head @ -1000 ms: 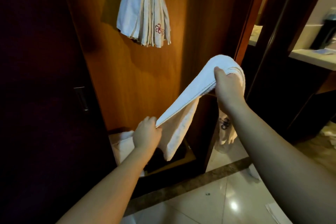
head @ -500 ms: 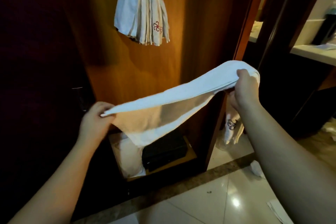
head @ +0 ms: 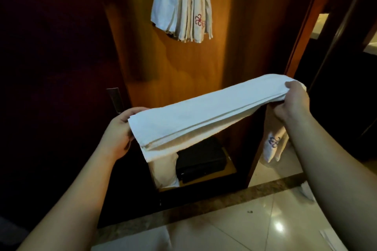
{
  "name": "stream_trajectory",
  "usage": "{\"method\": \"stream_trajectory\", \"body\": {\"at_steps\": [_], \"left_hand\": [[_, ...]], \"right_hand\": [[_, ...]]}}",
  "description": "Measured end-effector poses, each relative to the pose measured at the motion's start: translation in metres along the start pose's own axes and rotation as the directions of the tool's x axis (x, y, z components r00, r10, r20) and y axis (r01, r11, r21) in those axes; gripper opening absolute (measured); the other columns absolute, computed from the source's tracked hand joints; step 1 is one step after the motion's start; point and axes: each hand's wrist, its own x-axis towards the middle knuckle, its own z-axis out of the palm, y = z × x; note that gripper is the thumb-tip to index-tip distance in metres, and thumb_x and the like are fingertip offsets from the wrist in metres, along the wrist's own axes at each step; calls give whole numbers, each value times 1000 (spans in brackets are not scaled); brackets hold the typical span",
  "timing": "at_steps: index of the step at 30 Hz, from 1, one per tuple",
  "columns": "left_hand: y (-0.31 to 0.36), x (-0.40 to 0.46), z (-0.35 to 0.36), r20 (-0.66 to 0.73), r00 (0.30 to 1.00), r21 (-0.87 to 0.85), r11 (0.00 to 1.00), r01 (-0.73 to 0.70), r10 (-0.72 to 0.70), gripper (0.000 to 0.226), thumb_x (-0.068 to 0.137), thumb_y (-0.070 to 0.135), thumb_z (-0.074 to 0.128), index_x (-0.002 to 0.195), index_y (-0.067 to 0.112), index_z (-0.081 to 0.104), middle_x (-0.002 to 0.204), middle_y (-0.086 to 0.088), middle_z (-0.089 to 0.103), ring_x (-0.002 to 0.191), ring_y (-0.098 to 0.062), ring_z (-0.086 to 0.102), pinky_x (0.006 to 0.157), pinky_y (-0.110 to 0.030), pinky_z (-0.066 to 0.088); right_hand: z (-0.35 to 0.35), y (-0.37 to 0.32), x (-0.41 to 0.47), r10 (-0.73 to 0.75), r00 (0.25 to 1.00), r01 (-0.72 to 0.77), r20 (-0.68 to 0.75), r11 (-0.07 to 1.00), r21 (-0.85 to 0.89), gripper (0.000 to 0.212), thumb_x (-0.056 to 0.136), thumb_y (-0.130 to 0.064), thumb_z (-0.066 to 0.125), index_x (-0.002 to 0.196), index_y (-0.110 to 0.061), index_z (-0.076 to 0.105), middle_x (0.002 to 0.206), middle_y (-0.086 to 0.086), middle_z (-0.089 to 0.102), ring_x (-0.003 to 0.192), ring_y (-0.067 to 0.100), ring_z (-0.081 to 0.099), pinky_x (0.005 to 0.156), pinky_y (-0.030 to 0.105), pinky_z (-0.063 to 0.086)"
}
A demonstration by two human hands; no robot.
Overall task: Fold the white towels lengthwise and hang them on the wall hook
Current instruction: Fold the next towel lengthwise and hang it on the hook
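The towel (head: 206,112) is soft white matt terry cloth. At twelve o'clock, hung towels (head: 181,4) are the same cloth, embroidered red. The panel (head: 163,71) is smooth varnished wood. The floor (head: 234,228) is glossy tile.

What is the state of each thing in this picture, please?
towel: folded lengthwise, stretched between both hands, not yet hung
left hand: grips the towel's lower end
right hand: grips the towel's upper end
hanging towels: folded, hanging on the wooden wall
black case: closed, on the low shelf
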Motion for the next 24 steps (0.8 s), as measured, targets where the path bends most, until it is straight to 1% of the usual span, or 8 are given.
{"method": "stream_trajectory", "body": {"at_steps": [5, 8, 9, 11, 14, 19, 21, 24], "left_hand": [[7, -6, 1, 46, 998, -183, 981, 58, -50, 52, 90, -15, 47, 66, 21, 77, 83, -2, 76, 73, -20, 74, 57, -26, 58], [0, -6, -6, 137, 990, -244, 969, 46, -13, 17, 67, 4, 75, 66, 21, 75, 88, -6, 75, 79, -26, 71, 60, -29, 57], [-2, -7, -7, 153, 988, -236, 971, 42, -5, 22, 59, 7, 80, 74, 23, 77, 92, -6, 74, 81, -27, 68, 63, -31, 54], [-4, -7, -4, 143, 990, -238, 970, 53, -19, 33, 67, 1, 69, 86, 27, 79, 97, -2, 74, 84, -24, 64, 67, -31, 51], [-2, -5, 4, 67, 997, -275, 959, 61, -44, 49, 89, -9, 46, 76, 26, 78, 94, -2, 75, 83, -21, 69, 63, -27, 55], [-9, -4, 9, -14, 995, -235, 968, 88, -94, 51, 94, -6, 38, 66, 26, 67, 94, -1, 70, 89, -23, 65, 56, -24, 45], [-13, -4, 8, -27, 994, -251, 963, 95, -105, 44, 90, -3, 41, 64, 24, 64, 93, -3, 68, 90, -26, 62, 53, -25, 39], [-21, -5, 7, 64, 989, -350, 926, 145, -131, 9, 71, 15, 58, 64, 21, 60, 101, -12, 64, 96, -34, 58, 59, -31, 36]], "right_hand": [[-5, 8, 4, 46, 999, -47, -15, 999, -23, 33, 88, -15, 59, 120, -10, 56, 106, 7, 73, 95, 25, 72, 86, 41, 59], [-9, 12, 8, 88, 996, -88, 9, 996, -24, 36, 86, -20, 61, 121, -12, 58, 107, 8, 74, 98, 28, 71, 86, 43, 57], [-10, 12, 9, 102, 995, -102, 23, 995, -11, 36, 88, -21, 59, 123, -12, 57, 108, 9, 74, 98, 29, 71, 84, 42, 57], [-10, 13, 10, 115, 992, -116, 53, 993, 17, 39, 92, -22, 55, 129, -10, 53, 112, 12, 73, 99, 31, 71, 78, 40, 58], [-12, 15, 12, 116, 991, -120, 66, 991, 57, 41, 95, -21, 51, 133, -8, 50, 116, 14, 70, 103, 33, 69, 72, 40, 57], [-14, 14, 13, 123, 990, -129, 65, 987, 92, 41, 96, -21, 51, 134, -6, 48, 119, 16, 69, 106, 35, 67, 70, 41, 56], [-14, 12, 11, 129, 989, -135, 68, 986, 100, 43, 97, -23, 51, 137, -7, 46, 121, 17, 67, 107, 36, 66, 71, 42, 56], [-14, 10, 7, 123, 986, -138, 114, 981, 137, 47, 101, -29, 47, 142, -7, 40, 125, 17, 65, 110, 36, 64, 72, 44, 55]]}}
